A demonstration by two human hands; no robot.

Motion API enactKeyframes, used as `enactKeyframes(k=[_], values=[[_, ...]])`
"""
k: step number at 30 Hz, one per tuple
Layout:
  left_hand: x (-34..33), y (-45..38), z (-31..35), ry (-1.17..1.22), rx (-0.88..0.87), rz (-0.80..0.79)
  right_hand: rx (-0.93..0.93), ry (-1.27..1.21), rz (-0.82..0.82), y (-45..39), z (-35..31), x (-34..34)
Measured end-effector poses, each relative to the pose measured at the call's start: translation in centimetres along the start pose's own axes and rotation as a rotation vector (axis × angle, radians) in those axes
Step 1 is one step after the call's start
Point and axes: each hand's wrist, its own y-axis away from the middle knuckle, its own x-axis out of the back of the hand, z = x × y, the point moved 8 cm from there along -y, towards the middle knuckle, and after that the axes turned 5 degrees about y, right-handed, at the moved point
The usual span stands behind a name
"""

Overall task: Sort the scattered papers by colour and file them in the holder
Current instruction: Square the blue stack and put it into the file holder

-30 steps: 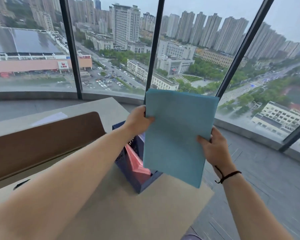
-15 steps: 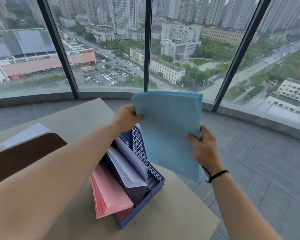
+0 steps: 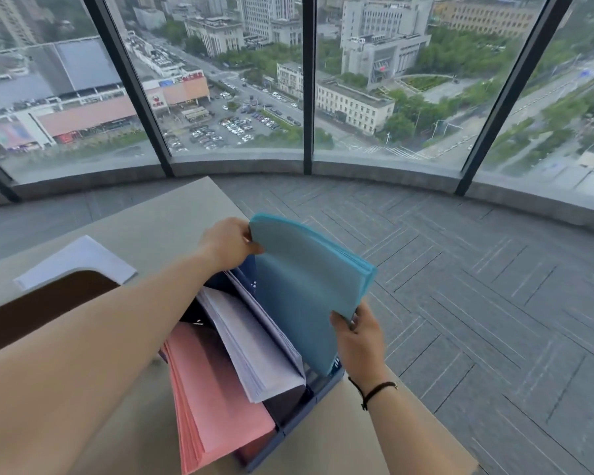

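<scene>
A stack of blue papers [image 3: 302,289] is held by both hands, its lower end inside the rightmost slot of the dark blue file holder [image 3: 295,423]. My left hand [image 3: 228,243] grips the stack's top left corner. My right hand [image 3: 359,341] pinches its right edge lower down. The stack bows and leans to the right. A white stack [image 3: 254,351] fills the middle slot and a pink stack [image 3: 213,402] fills the left one. One white sheet [image 3: 79,260] lies flat on the beige table [image 3: 158,221] to the left.
A brown chair back [image 3: 38,306] rises at the left, in front of the table. The table's right edge runs close beside the holder, with grey carpet floor [image 3: 477,303] beyond. Tall windows with dark frames [image 3: 307,84] curve around the far side.
The blue stack has come down from in front of the window into the holder's rightmost slot. Both hands moved down with it, and my view tipped downward.
</scene>
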Motion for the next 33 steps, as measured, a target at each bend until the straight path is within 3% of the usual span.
enactKeyframes(k=[10, 20, 26, 33], values=[[-0.8, -1.3, -1.6, 0.042, -0.014, -0.023, -0.041, 0.085, 0.008, -1.0, 2.0, -2.2], [-1.2, 0.0, -1.6, 0.106, -0.105, 0.093, -0.131, 0.091, -0.003, 0.5, 4.0, -3.2], [-1.0, 0.9, -1.1, 0.101, -0.15, 0.163, -0.099, 0.252, -0.06, 0.6, 3.8, -3.0], [-0.9, 3.0, -1.6, 0.104, -0.11, 0.129, -0.093, 0.344, -0.067, 0.7, 3.4, -2.4]])
